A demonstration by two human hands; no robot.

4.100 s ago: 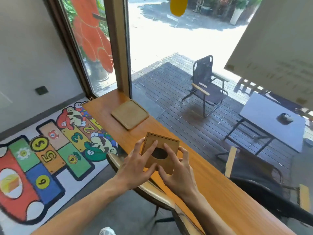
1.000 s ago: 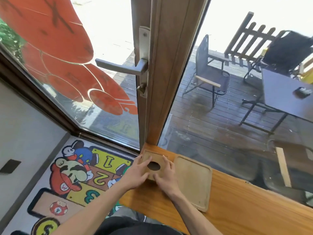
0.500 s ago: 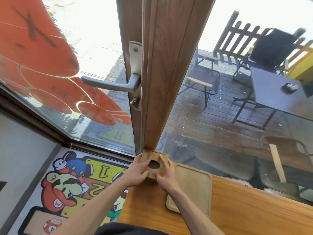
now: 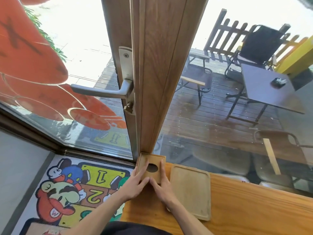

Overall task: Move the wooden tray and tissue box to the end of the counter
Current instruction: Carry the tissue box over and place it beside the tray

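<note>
We see the tissue box (image 4: 151, 167) sitting at the far left corner of the surface (image 4: 254, 206), its back edge up against the foot of the wooden door post (image 4: 159, 73). Its top faces up with the oval opening showing, and its long axis runs away from us toward the glass. The wooden tray (image 4: 190, 189) lies flat just to its right, nearly touching, its long axis also running from us toward the window.

The left hand (image 4: 135, 182) and right hand (image 4: 161, 181) press flat on the box from both sides, fingers (image 4: 146, 164) stretched along the lid and thumbs meeting at its near edge; the grip is a loose open-palmed hold on the box, not a closed clasp.

Compared with half a second ago, the box is in nearly the same spot by the post, and the hands have stayed on it. Four seconds back it was being carried in the air well short of the tray.

The door handle (image 4: 100, 91) juts out above, to the left of the post. Below the surface's end lies a cartoon floor mat (image 4: 67, 192).
</note>
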